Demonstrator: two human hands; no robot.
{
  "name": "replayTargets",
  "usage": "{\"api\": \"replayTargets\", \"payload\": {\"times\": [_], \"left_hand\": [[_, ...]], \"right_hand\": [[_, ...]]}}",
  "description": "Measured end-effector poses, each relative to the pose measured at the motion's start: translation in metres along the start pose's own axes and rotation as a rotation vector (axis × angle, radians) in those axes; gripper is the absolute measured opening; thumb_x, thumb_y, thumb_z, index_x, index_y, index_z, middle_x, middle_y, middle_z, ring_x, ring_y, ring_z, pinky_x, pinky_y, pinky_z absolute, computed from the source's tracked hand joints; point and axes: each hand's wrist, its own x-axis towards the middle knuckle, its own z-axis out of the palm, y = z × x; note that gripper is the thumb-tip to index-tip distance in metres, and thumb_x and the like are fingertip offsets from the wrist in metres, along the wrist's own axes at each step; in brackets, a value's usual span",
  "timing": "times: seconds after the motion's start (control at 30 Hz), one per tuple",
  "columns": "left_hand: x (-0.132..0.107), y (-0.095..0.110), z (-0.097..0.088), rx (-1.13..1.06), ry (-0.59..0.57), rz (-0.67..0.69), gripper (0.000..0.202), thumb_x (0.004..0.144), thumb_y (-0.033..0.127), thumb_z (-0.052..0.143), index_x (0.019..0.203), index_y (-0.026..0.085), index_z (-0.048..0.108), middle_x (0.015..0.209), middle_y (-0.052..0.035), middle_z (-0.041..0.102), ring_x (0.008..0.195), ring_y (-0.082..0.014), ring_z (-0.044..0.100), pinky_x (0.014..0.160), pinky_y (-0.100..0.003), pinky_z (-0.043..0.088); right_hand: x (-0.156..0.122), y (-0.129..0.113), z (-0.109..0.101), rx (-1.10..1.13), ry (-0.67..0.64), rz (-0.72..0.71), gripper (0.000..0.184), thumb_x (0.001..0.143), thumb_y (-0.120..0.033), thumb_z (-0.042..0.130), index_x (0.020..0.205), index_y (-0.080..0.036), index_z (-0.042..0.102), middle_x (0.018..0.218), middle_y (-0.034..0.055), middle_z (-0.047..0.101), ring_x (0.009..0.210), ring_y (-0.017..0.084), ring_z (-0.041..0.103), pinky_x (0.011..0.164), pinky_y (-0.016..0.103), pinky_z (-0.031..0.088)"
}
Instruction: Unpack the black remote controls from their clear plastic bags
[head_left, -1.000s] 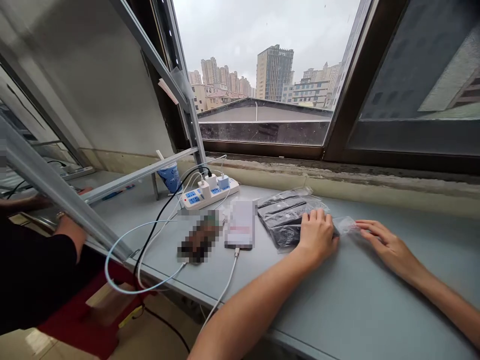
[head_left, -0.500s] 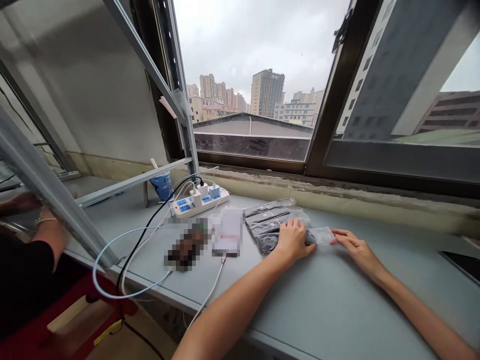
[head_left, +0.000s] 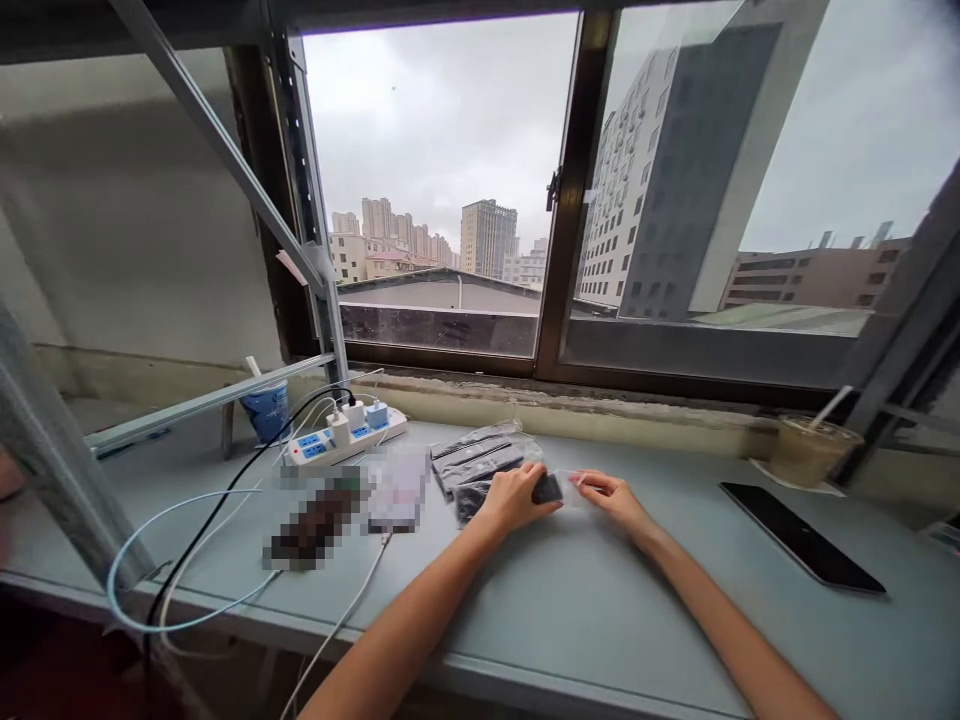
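A small clear plastic bag (head_left: 564,488) with a dark item (head_left: 547,489) inside lies on the grey table (head_left: 615,610) between my hands. My left hand (head_left: 514,496) is curled over its left end, fingers closed on the dark item. My right hand (head_left: 611,494) pinches the bag's right end. Just behind my left hand sits a pile of clear bags with black items (head_left: 480,462).
A white power strip (head_left: 345,440) with chargers, cables (head_left: 187,560), a blue cup (head_left: 267,410) and two blurred devices (head_left: 315,520) lie at the left. A dark phone (head_left: 802,536) and an iced drink (head_left: 810,450) sit at the right. A metal frame post (head_left: 60,470) stands at the left.
The view has tilted up and swung right. My hands have come together on the small bag, and the left one has left the pile and closed on the dark item.
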Motion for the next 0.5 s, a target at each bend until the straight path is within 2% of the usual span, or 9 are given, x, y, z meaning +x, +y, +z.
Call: {"api": "replayTargets", "payload": {"times": [0.17,0.3,0.5], "left_hand": [[-0.0022,-0.001,-0.0007,0.017,-0.067,0.018,0.044,0.073,0.056,0.055,0.102,0.023,0.05,0.102,-0.003,0.061,0.088,-0.0227,0.061,0.069,-0.028,0.043],[-0.0026,-0.0025,0.0022,0.009,-0.071,0.062,0.046,0.072,0.059,0.054,0.101,0.023,0.051,0.102,-0.002,0.062,0.087,-0.0218,0.061,0.069,-0.027,0.043],[-0.0035,0.0002,0.0017,-0.01,-0.072,0.053,0.045,0.071,0.057,0.056,0.102,0.024,0.052,0.104,-0.0012,0.062,0.091,-0.021,0.06,0.073,-0.026,0.042]], "right_hand": [[0.0003,0.0052,0.0015,-0.027,-0.056,-0.029,0.051,0.057,-0.062,0.065,0.085,-0.019,0.073,0.106,0.0117,0.064,0.097,0.025,0.057,0.079,0.035,0.045],[0.0012,0.008,0.0042,-0.05,-0.058,-0.035,0.049,0.055,-0.061,0.066,0.079,-0.019,0.074,0.098,0.0112,0.066,0.086,0.024,0.059,0.074,0.034,0.045],[0.0013,0.0051,0.0097,-0.105,-0.048,-0.078,0.058,0.059,-0.074,0.053,0.067,-0.02,0.073,0.088,0.011,0.066,0.09,0.026,0.058,0.082,0.038,0.043]]}}
